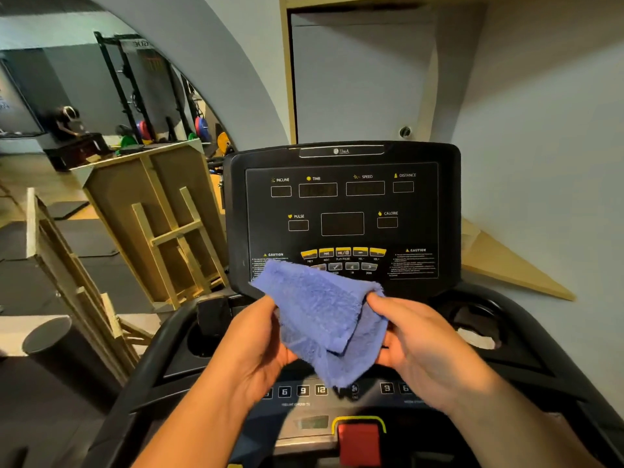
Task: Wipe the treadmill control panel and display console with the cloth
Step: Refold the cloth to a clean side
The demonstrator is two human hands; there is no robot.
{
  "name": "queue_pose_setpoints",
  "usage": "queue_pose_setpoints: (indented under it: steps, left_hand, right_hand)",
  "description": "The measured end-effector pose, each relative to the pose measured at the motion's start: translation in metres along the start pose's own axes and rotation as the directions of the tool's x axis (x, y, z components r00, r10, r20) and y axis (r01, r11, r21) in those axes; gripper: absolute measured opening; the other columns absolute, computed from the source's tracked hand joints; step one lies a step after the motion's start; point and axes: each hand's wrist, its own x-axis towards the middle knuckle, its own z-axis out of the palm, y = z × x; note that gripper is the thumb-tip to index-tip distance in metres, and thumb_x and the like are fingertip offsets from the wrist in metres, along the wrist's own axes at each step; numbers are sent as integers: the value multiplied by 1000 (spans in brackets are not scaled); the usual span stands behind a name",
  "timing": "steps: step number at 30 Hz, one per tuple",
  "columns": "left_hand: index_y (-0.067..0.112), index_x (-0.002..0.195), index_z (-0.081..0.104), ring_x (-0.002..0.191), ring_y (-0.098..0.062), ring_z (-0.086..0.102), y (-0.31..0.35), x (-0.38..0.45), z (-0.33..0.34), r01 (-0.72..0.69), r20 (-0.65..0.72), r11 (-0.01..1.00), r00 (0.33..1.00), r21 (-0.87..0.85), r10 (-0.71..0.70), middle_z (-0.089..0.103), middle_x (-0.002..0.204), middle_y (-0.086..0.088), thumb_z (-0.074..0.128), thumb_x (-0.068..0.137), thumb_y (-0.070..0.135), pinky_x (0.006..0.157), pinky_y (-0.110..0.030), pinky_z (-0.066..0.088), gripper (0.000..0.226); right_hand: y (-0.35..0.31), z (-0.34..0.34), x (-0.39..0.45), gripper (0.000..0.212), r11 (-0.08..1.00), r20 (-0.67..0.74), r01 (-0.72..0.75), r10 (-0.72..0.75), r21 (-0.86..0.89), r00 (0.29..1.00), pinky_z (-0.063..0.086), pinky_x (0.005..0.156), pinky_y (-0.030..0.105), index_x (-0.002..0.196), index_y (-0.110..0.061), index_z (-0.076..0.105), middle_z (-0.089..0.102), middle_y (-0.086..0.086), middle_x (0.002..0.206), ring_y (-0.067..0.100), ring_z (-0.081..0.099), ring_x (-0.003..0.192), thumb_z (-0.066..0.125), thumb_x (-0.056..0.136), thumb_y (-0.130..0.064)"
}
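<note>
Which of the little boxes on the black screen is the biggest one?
The middle box on the display console, between PULSE and CALORIE. It has no label above it and is taller than every other box, including the wide TIME and SPEED ones.

Wooden frames (162,228) — weight rack (135,92) behind

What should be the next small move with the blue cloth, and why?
Probably lift the cloth up onto the display console and begin wiping. Both the left hand and right hand hold it bunched in front of the console's lower edge, apparently not yet pressed against the screen.
</note>
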Motion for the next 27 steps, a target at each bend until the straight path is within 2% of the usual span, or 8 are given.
queue_pose_setpoints:
  steps: [8, 10, 11, 12, 14, 17, 23, 27]
  left_hand:
    - [12, 79, 60, 64, -21, 64, 0, 4, 0, 30, -33, 998, 999, -60, -32, 61, 73, -10, 68, 94, 33, 58, -33, 52, 27]
    - [6, 88, 65, 63, -17, 74, -2, 9, -1, 50, -65, 998, 996, -40, -53, 72, 76, -10, 57, 104, 25, 58, -30, 62, 26]
    - [2, 103, 69, 82, -18, 79, -3, 10, 0, 100, -35, 993, 994, -59, -102, 77, 95, -17, 57, 104, 22, 78, -32, 65, 24]
    - [-2, 120, 69, 106, -26, 76, -5, 10, 0, 171, 16, 980, 985, -98, -171, 73, 117, -24, 63, 101, 24, 99, -41, 59, 33]
    - [-3, 136, 63, 125, -40, 64, -12, 11, -1, 267, 43, 951, 964, -157, -263, 66, 133, -28, 65, 98, 31, 113, -54, 45, 50]
    - [0, 136, 62, 124, -44, 63, -22, 12, -3, 311, 52, 927, 950, -209, -307, 67, 129, -31, 55, 103, 38, 112, -57, 44, 51]
    - [4, 114, 68, 97, -33, 74, -17, 6, -10, 58, 14, 998, 998, 16, -58, 75, 107, -22, 74, 87, 28, 89, -48, 57, 36]
    - [8, 105, 68, 81, -24, 75, -11, 5, -21, -120, -28, 964, 991, 237, 130, 78, 92, -14, 74, 86, 9, 75, -37, 52, 20]
  right_hand:
    - [-1, 14, -9, 36, 811, 188, 379, -329, -445, 925, 54, 79, 39, 97, -31, 71, 71, 5, 89, 27, 65, 86, 58, 89, 1]
    - [0, 18, -6, 16, 848, 128, 364, -341, -385, 931, 50, 71, 38, 88, -19, 71, 70, 6, 86, 25, 62, 80, 60, 89, -8]
    - [2, 20, -2, 12, 906, 53, 314, -313, -284, 948, 49, 71, 39, 90, -12, 70, 70, 9, 85, 25, 61, 80, 59, 91, -11]
    - [6, 20, 5, 14, 971, -39, 201, -208, -127, 977, 50, 74, 41, 95, -6, 71, 72, 11, 89, 27, 65, 83, 58, 94, -11]
    - [15, 20, 18, 23, 981, -158, -97, 123, 167, 980, 56, 85, 47, 106, -4, 73, 76, 16, 100, 33, 73, 94, 58, 99, -20]
    - [26, 22, 20, 38, 922, -177, -247, 308, 297, 935, 56, 88, 51, 111, -7, 71, 75, 19, 107, 38, 72, 99, 60, 98, -40]
    - [22, 9, 11, 26, 988, -89, -66, 79, 139, 993, 54, 86, 48, 116, 2, 68, 74, 21, 110, 36, 70, 106, 52, 99, -11]
    - [22, -7, 13, 30, 980, -46, -83, 92, 180, 995, 53, 89, 47, 121, 5, 65, 70, 25, 116, 37, 69, 110, 47, 99, -6]
